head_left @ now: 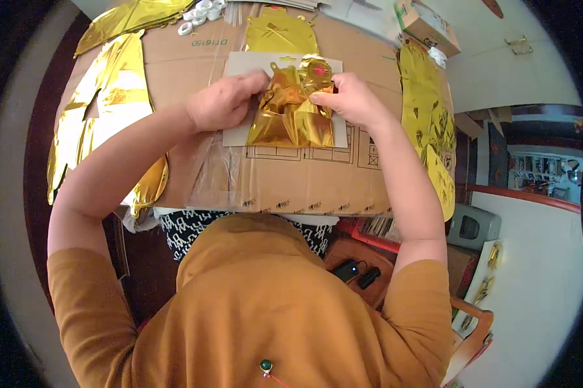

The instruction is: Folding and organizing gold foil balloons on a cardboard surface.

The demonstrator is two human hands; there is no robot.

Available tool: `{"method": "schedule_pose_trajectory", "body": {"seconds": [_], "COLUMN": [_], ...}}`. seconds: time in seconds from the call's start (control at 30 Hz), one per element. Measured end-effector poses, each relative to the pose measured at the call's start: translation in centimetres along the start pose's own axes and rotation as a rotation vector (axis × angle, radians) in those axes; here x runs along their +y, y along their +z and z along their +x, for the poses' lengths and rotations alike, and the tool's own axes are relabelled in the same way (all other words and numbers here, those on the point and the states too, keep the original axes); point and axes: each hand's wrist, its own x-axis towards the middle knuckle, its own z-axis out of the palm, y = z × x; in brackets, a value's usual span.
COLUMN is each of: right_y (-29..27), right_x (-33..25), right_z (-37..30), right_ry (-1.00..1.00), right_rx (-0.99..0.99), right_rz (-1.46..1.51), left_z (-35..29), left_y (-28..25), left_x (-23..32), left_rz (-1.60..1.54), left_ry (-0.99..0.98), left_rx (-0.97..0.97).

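Observation:
A folded gold foil balloon (291,119) lies over a pale card (237,64) on the cardboard-topped table. My right hand (356,102) pinches the foil's right edge, its thumb on top. At the upper left edge of the same foil, my left hand (225,102) is closed with its fingers curled; its fingertips are partly hidden and slightly blurred. A small pinkish-red mark shows through the foil near my right thumb. Just beyond the card, another flat gold foil balloon (280,32) lies on the cardboard.
More gold foil sheets lie along the table's left side (113,97) and right side (427,110). White ribbon rolls (204,11) sit at the far left, beside a stack of cards. Clear plastic film (217,171) lies near my left forearm. An open carton (427,27) stands at the far right.

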Motion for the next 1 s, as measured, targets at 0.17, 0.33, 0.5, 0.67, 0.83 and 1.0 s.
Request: {"method": "schedule_pose_trajectory", "body": {"seconds": [0.17,0.33,0.5,0.67,0.83,1.0], "right_y": [0.0,0.1,-0.6,0.1,0.8,2.6], "right_x": [0.2,1.1,-0.9,1.7,0.6,1.9], "right_z": [0.9,1.6,1.4,2.6,-0.2,-8.7], "right_ry": [0.001,-0.046,0.008,-0.075,-0.112,-0.410], "right_rx": [-0.049,-0.077,-0.103,-0.062,0.304,0.586], "right_rz": [-0.042,0.050,-0.130,-0.027,0.021,-0.307], "left_z": [-1.0,-1.8,-2.4,-2.8,-3.0,-2.6], "left_y": [-1.4,2.8,3.7,4.1,3.8,3.7], "left_x": [2.9,10.2,8.6,7.4,7.3,7.4], "left_rz": [0.204,0.307,0.447,0.359,0.302,0.281], "left_ry": [0.122,0.616,0.312,0.169,0.085,0.108], "left_rx": [0.320,-0.169,-0.207,-0.191,-0.223,-0.214]}}
